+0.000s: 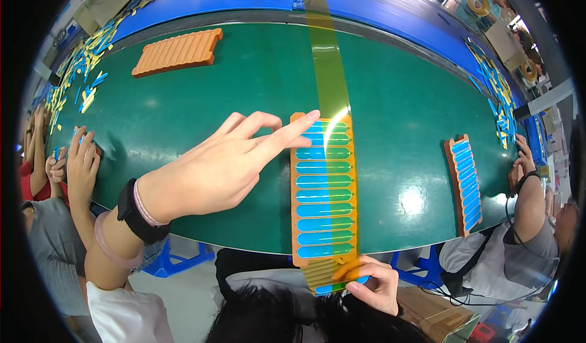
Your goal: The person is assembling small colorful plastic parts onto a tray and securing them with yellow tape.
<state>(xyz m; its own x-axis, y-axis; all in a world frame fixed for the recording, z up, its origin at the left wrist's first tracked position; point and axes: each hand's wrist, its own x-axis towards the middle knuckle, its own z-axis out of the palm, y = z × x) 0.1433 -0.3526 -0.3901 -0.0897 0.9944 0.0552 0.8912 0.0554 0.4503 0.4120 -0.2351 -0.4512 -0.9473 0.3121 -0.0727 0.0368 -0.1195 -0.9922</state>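
The orange grooved tray (295,221) lies end-on to the counter's (256,68) near edge beneath yellow tape (332,83), the loosely spread left hand (229,163) at its far end, the right hand (379,284) pinching tape nearer.

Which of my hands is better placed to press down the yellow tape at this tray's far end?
Probably your left hand: its fingertips are at the far end of the orange tray, close to the yellow tape. Your right hand is down at the near end.
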